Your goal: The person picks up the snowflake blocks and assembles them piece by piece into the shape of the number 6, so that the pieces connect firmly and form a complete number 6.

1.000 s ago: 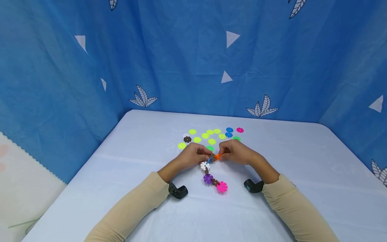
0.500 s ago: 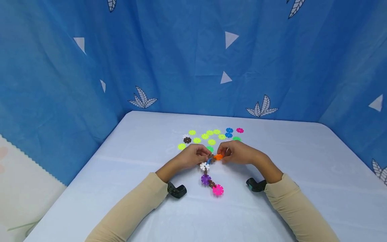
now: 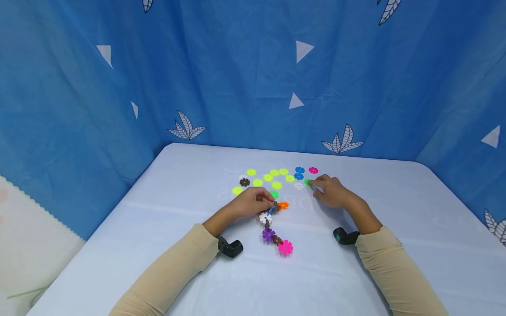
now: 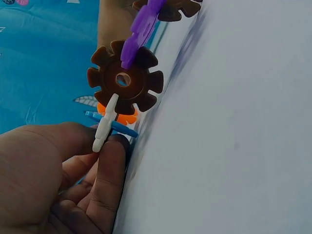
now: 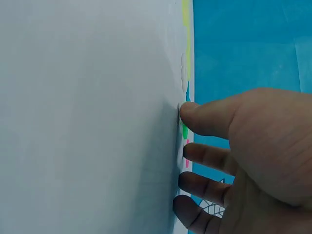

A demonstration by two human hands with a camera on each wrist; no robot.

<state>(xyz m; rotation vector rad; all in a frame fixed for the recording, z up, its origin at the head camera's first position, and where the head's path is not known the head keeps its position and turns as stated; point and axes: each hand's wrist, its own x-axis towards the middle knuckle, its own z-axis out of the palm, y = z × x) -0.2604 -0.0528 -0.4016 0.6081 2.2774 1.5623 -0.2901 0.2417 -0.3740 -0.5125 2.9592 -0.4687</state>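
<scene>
My left hand (image 3: 253, 202) pinches the upper end of a chain of interlocking snowflake discs between thumb and fingers. This chain has an orange disc (image 3: 283, 205), a blue disc (image 4: 124, 128), a white disc (image 3: 265, 217), a purple disc (image 3: 269, 235), a pink disc (image 3: 285, 247) and brown discs (image 4: 141, 90) between. The left fingers partly hide its upper end. My right hand (image 3: 333, 192) reaches to a loose green disc (image 3: 307, 181) on the table, index fingertip at it. In the right wrist view its fingers are spread, with the green disc (image 5: 185, 131) behind the thumb tip.
Several loose yellow discs (image 3: 276, 185) lie beyond the left hand, with a brown disc (image 3: 244, 182) and another green disc (image 3: 274, 194). Blue discs (image 3: 299, 170), a pink disc (image 3: 313, 170) and a white disc (image 3: 298, 186) lie near the right hand. A blue curtain (image 3: 253, 79) hangs behind the table.
My right hand has let go of the orange disc, which stays on the chain, and moved right and away to the loose green disc. The left hand keeps its hold; the chain's pink end swung slightly left.
</scene>
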